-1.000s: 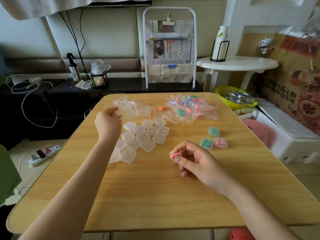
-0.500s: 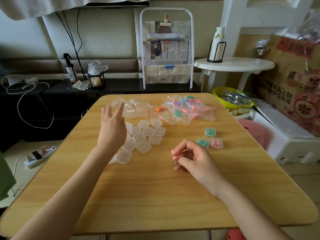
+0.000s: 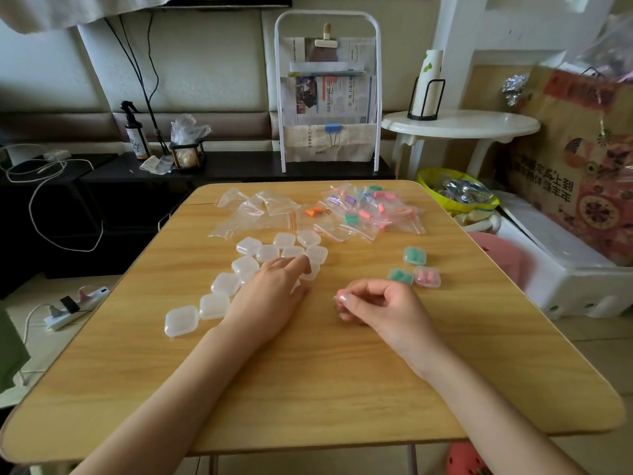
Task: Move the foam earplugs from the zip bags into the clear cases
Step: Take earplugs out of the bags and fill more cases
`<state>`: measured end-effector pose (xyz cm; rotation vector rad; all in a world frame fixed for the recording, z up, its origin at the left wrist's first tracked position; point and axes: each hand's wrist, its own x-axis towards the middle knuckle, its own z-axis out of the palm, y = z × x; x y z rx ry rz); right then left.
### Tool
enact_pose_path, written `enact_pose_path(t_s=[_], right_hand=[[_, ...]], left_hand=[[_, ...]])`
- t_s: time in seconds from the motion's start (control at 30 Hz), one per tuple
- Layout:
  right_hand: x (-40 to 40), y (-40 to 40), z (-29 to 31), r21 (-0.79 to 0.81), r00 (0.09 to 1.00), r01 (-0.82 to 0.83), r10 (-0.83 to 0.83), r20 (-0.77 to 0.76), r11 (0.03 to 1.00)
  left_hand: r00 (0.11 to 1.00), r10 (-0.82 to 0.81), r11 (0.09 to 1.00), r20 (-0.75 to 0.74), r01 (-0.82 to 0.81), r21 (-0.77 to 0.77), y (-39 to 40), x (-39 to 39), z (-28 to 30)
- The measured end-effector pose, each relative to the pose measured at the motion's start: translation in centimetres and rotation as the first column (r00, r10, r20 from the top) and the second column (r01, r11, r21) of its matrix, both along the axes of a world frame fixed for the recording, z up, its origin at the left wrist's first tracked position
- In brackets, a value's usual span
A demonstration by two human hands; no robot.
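Since the last frame our left hand [image 3: 274, 289] dropped from mid-air onto the empty clear cases [image 3: 246, 265], fingers loosely extended, touching them. Our right hand [image 3: 373, 305] pinches a pink earplug [image 3: 342, 296] at the fingertips; filled zip bags [image 3: 370, 210] lie at the table's [image 3: 308, 389] far edge.

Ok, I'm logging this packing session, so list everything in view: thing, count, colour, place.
table: one, light wood, centre.
empty cases: about a dozen, clear, left of centre.
filled cases: three, two with green plugs, one with pink, right of centre.
empty zip bags: a few, clear, far left of the table.
full zip bags: a pile, plugs pink, green, purple, orange, far right of the table.
newspaper rack: one, white, behind the table.
round side table: one, white, right rear.
left hand: on the empty cases.
right hand: pinching pink earplugs.
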<state>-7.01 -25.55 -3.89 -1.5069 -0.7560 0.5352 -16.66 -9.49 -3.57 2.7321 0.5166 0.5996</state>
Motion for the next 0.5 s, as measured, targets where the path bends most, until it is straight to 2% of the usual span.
enact_pose_path(t_s=[0.13, 0.33, 0.5], right_hand=[[0.1, 0.2, -0.3, -0.024, 1.000, 0.012, -0.011, 0.024, 1.000], [0.0, 0.2, -0.3, -0.019, 1.000, 0.016, -0.016, 0.015, 1.000], [-0.2, 0.4, -0.1, -0.030, 0.998, 0.052, -0.051, 0.020, 0.998]], left_hand=[[0.999, 0.053, 0.997, 0.001, -0.053, 0.049, -0.3, 0.1, 0.2], [0.997, 0.028, 0.991, -0.067, -0.019, 0.131, -0.2, 0.6, -0.3], [0.998, 0.013, 0.976, 0.069, -0.027, 0.215, -0.2, 0.5, -1.0]])
